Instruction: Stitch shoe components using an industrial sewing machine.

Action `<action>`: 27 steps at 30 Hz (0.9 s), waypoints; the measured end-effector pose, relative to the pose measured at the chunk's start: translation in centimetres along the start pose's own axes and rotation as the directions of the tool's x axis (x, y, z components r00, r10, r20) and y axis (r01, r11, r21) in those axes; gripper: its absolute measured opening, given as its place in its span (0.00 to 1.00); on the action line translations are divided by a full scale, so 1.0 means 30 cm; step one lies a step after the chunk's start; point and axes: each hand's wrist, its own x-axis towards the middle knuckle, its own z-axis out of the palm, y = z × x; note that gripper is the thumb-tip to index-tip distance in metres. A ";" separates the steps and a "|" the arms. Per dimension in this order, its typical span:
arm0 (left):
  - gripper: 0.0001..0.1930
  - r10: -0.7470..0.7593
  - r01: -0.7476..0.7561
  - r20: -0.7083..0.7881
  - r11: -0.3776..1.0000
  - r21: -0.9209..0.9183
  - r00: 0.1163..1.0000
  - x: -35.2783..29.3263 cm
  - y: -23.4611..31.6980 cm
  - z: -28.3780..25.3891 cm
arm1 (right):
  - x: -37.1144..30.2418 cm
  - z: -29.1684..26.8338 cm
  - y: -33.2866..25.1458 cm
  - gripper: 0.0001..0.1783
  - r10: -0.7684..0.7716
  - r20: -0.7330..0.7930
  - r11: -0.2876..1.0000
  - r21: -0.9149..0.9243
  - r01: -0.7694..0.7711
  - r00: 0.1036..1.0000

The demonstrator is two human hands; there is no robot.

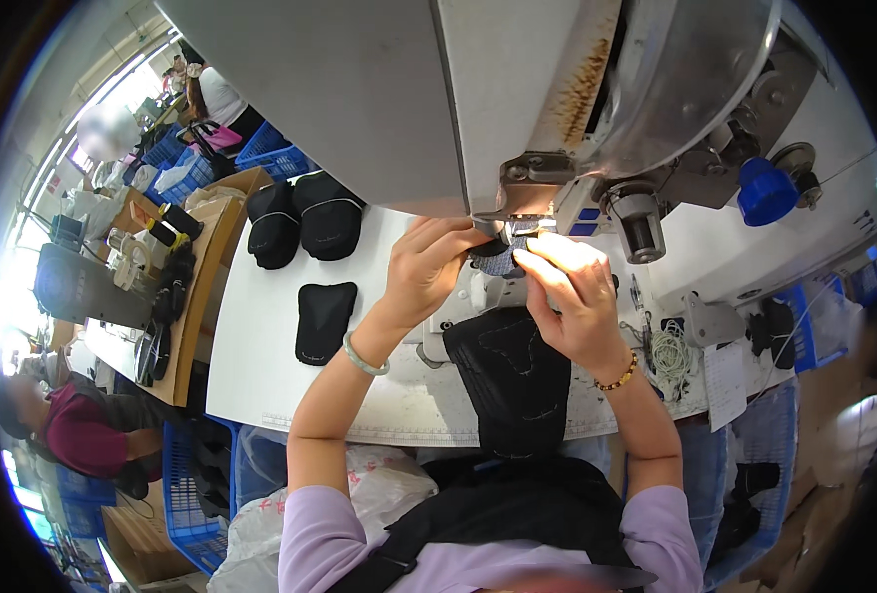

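My left hand (426, 269), fingers pinched, grips the left edge of a small black and grey fabric piece (498, 263) under the head of a white sewing machine (359, 109). On the piece's other side my right hand (579, 298) holds it between thumb and fingers. The machine's lamp lights the fingertips, and the needle itself is hard to make out. Just below the hands, a larger black fabric piece (512, 381) with pale stitch lines lies across the table's front edge. To the left, a single black fabric piece (325, 321) rests flat on the white table (260, 371).
Two tied bundles of black pieces (330, 222) sit at the table's back left. A tangle of pale cord (670, 358) and a paper slip (725, 385) lie at right. Blue crates (186, 484) stand below. A person in a dark red shirt (83, 432) is at far left.
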 end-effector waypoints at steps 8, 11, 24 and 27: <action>0.16 0.102 -0.105 0.034 0.988 0.114 0.994 0.015 0.002 -0.028 | -0.021 0.000 0.008 0.22 0.026 0.028 0.999 0.030 -0.027 0.999; 0.15 0.148 -0.163 0.106 0.975 0.149 0.983 0.025 0.017 -0.052 | -0.026 -0.002 0.017 0.22 0.015 0.021 1.000 0.020 -0.015 1.000; 0.15 0.190 -0.233 0.218 0.953 0.194 0.957 0.045 0.053 -0.087 | -0.019 -0.012 -0.020 0.18 0.022 0.062 0.999 0.029 -0.024 0.998; 0.16 0.165 -0.219 0.239 0.951 0.219 0.957 0.040 0.082 -0.088 | -0.008 -0.008 -0.028 0.18 -0.005 0.042 1.000 0.012 0.004 0.999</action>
